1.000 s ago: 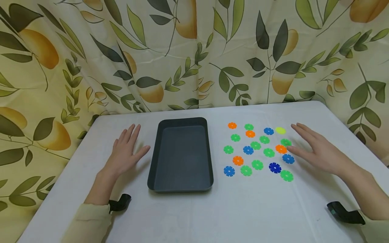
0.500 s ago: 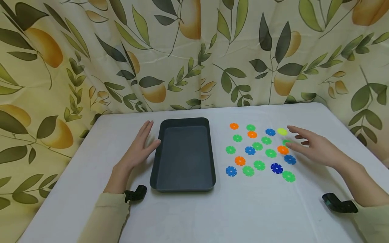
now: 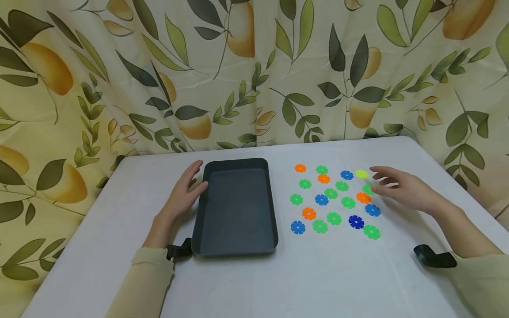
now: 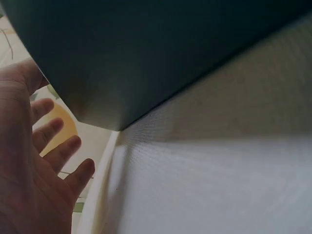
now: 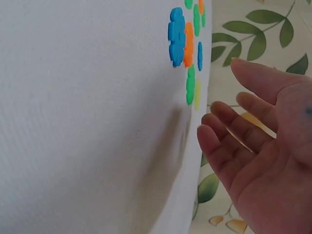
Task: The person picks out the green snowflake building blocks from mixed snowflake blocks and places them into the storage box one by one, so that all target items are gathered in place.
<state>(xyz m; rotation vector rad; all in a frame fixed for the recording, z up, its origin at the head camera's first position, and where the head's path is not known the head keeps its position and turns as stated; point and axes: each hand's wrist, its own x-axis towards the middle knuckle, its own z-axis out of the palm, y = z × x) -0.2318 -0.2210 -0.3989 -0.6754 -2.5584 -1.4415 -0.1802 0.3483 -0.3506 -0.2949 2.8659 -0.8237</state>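
While the dark-grey, shallow rectangular tray (image 3: 236, 207) runs lengthwise toward the far edge of the white cloth-covered surface (image 3: 318, 282), the multicoloured, notched plastic discs (image 3: 330, 194) lie between it and the nearer right hand (image 3: 405, 187), both hands empty, fingers relaxed, the left hand (image 3: 180, 197) beside the tray's left side.

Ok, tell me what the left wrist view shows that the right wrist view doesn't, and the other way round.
Only the left wrist view shows the tray, as a dark outer side, and the left hand.

Only the right wrist view shows discs, in blue, orange, green and yellow, and the right hand.

Both show the white cloth and part of the patterned curtain.
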